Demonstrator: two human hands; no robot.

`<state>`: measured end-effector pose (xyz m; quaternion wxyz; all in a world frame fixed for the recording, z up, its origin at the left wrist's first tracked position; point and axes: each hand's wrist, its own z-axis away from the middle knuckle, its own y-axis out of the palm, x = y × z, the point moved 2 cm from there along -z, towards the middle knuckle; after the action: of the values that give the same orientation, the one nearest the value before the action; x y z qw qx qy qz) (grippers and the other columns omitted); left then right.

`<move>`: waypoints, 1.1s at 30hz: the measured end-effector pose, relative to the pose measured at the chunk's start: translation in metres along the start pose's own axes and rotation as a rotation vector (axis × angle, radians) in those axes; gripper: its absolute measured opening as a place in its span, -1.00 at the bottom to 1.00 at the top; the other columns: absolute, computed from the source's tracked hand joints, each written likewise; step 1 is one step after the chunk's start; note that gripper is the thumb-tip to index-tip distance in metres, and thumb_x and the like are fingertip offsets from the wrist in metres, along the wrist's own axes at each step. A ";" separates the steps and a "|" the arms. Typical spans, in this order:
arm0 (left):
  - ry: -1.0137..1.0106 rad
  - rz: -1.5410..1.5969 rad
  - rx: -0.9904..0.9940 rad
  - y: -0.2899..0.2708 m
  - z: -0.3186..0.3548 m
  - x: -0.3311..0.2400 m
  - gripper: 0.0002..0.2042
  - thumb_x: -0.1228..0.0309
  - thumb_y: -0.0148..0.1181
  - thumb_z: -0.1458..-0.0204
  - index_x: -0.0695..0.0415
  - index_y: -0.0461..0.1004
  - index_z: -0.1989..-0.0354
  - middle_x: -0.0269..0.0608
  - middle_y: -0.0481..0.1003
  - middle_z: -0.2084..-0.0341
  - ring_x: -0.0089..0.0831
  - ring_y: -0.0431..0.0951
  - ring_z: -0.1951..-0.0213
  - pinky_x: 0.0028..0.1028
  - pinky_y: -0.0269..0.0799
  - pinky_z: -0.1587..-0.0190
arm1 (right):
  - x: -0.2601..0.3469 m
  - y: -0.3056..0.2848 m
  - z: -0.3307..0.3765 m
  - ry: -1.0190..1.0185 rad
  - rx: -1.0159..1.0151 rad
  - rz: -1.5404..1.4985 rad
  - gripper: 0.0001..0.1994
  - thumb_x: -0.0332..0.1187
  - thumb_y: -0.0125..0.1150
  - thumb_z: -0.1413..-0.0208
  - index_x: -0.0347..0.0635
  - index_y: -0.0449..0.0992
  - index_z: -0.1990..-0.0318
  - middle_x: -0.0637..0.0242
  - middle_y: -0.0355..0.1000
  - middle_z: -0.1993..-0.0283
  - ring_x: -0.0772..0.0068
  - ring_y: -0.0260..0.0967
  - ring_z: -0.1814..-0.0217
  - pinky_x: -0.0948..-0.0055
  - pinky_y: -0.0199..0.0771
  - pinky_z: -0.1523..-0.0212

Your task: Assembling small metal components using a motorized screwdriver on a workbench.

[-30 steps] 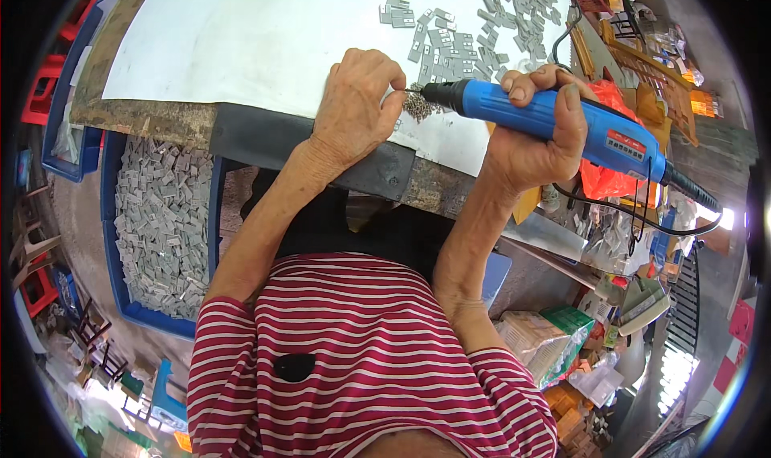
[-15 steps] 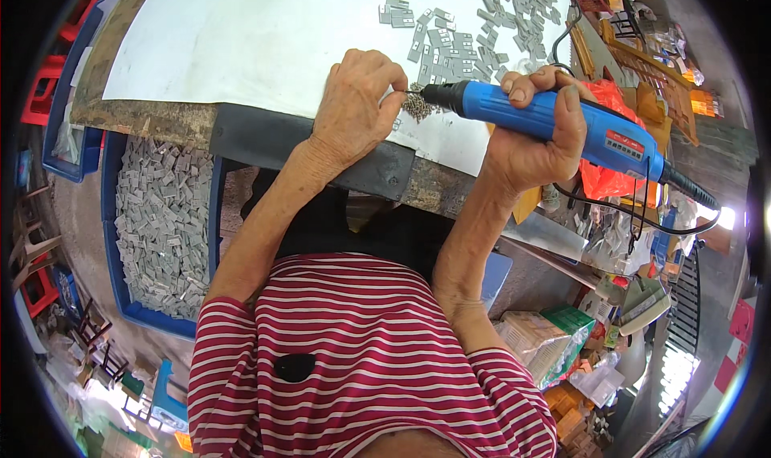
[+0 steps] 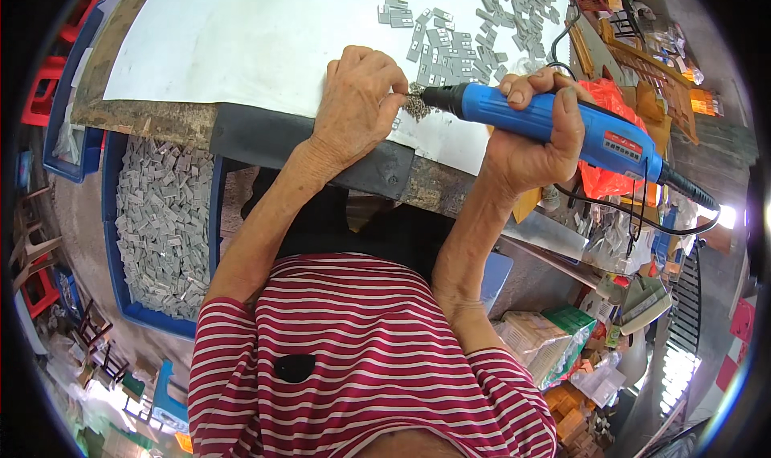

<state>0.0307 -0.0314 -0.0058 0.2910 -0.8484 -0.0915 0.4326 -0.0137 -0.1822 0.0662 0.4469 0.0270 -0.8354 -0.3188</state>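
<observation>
My right hand (image 3: 540, 129) is wrapped round a blue electric screwdriver (image 3: 514, 114) with a black nose and a cord at its back end. The tool lies nearly level, its bit pointing left at the fingertips of my left hand (image 3: 360, 97). Thumb and forefinger of that hand are pinched together at the bit's tip; what they hold is hidden behind the fingers. Just under the nose sits a small heap of tiny screws (image 3: 417, 106) on the white sheet (image 3: 233, 40). Beyond it lie several small grey rectangular pieces (image 3: 442, 52), each with a mark or hole.
More grey pieces (image 3: 522, 12) are piled at the far right of the sheet. A blue bin (image 3: 120, 273) full of such pieces stands below the table's left side. The dark table edge (image 3: 313, 149) runs before me. A red plastic bag (image 3: 602, 177) and the black cord (image 3: 683, 230) are at right.
Almost nothing differs. The screwdriver's nose has dipped very slightly, and both hands stay in nearly the same place.
</observation>
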 end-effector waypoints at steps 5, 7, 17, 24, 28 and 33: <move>0.001 -0.006 -0.002 -0.001 0.001 0.000 -0.90 0.51 0.18 0.25 0.13 0.43 0.50 -0.30 0.40 0.39 -0.32 0.29 0.15 -0.36 0.13 0.11 | 0.001 -0.002 0.001 0.006 0.000 0.013 -0.82 -0.38 0.05 0.06 -0.25 0.39 0.29 0.21 0.34 0.42 0.35 0.25 0.52 0.28 0.23 0.31; -0.009 -0.007 -0.002 0.000 0.001 0.000 -0.90 0.50 0.18 0.26 0.14 0.43 0.50 -0.29 0.40 0.39 -0.31 0.29 0.15 -0.35 0.13 0.10 | 0.002 -0.003 0.001 0.009 -0.006 0.010 -0.82 -0.38 0.05 0.06 -0.25 0.39 0.29 0.21 0.34 0.42 0.35 0.25 0.52 0.28 0.23 0.31; 0.015 -0.004 -0.003 0.001 0.001 0.001 -0.91 0.50 0.17 0.25 0.13 0.43 0.50 -0.29 0.40 0.40 -0.30 0.29 0.15 -0.34 0.14 0.10 | 0.002 -0.004 0.001 0.019 -0.015 0.006 -0.83 -0.38 0.06 0.06 -0.23 0.39 0.30 0.23 0.34 0.43 0.35 0.26 0.52 0.29 0.24 0.32; 0.025 -0.006 0.012 0.001 0.001 0.000 -0.92 0.51 0.16 0.23 0.13 0.43 0.50 -0.30 0.40 0.40 -0.32 0.30 0.16 -0.34 0.16 0.12 | 0.000 -0.001 -0.001 -0.042 -0.092 -0.034 -0.83 -0.51 0.10 0.12 -0.33 0.37 0.31 0.12 0.36 0.51 0.35 0.27 0.64 0.34 0.31 0.52; 0.056 -0.037 0.003 0.002 0.001 0.000 -0.92 0.51 0.16 0.25 0.11 0.45 0.51 -0.32 0.37 0.40 -0.36 0.29 0.18 -0.39 0.17 0.19 | 0.002 -0.005 0.002 0.007 -0.023 0.023 -0.83 -0.38 0.05 0.05 -0.25 0.39 0.30 0.20 0.33 0.44 0.35 0.26 0.53 0.30 0.23 0.33; 0.067 -0.032 0.011 -0.001 0.001 -0.003 -0.92 0.53 0.12 0.26 0.11 0.44 0.53 -0.33 0.37 0.41 -0.35 0.29 0.18 -0.39 0.17 0.20 | 0.003 -0.007 0.002 -0.021 -0.011 0.058 -0.82 -0.40 0.05 0.05 -0.27 0.37 0.29 0.16 0.31 0.44 0.34 0.26 0.53 0.30 0.25 0.36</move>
<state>0.0288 -0.0311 -0.0036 0.3055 -0.8592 -0.0932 0.3997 -0.0187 -0.1876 0.0640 0.4471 -0.0030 -0.8387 -0.3109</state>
